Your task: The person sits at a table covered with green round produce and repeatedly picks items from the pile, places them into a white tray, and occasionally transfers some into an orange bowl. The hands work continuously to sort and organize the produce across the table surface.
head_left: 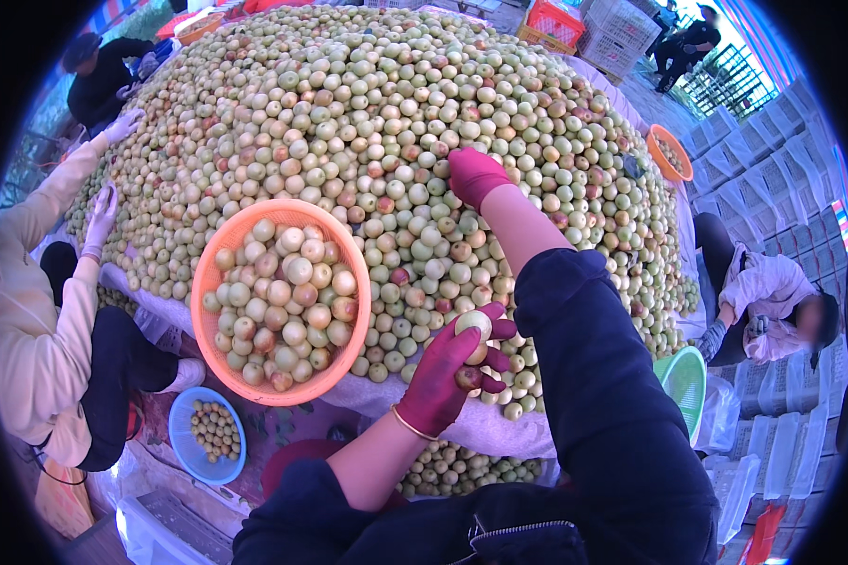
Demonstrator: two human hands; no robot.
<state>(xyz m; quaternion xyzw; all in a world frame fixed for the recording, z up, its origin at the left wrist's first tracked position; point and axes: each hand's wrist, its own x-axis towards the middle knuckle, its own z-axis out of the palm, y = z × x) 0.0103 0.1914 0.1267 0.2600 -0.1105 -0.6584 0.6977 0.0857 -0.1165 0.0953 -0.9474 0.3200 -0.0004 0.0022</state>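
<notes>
A wide heap of jujubes [367, 113], round and pale green with some reddish-brown patches, spreads before me over a light cloth. My left hand [440, 369], in a dark pink glove, is turned up near the heap's front edge. Its fingers curl round a few jujubes [473, 326], one pale and others browner. Farther out, my right hand [478, 177], in the same kind of glove, reaches down onto the heap with fingers bent and pressed together. Its fingertips are hidden, so what they grip cannot be made out. Left of my hands, an orange basket [204, 311] holds many blushed jujubes.
A blue basin [181, 443] with small brownish jujubes stands low at left. At right are a green basket [683, 386] and a smaller orange basket [685, 169]. People sit or bend around the heap on both sides. Stacked crates [617, 38] stand behind.
</notes>
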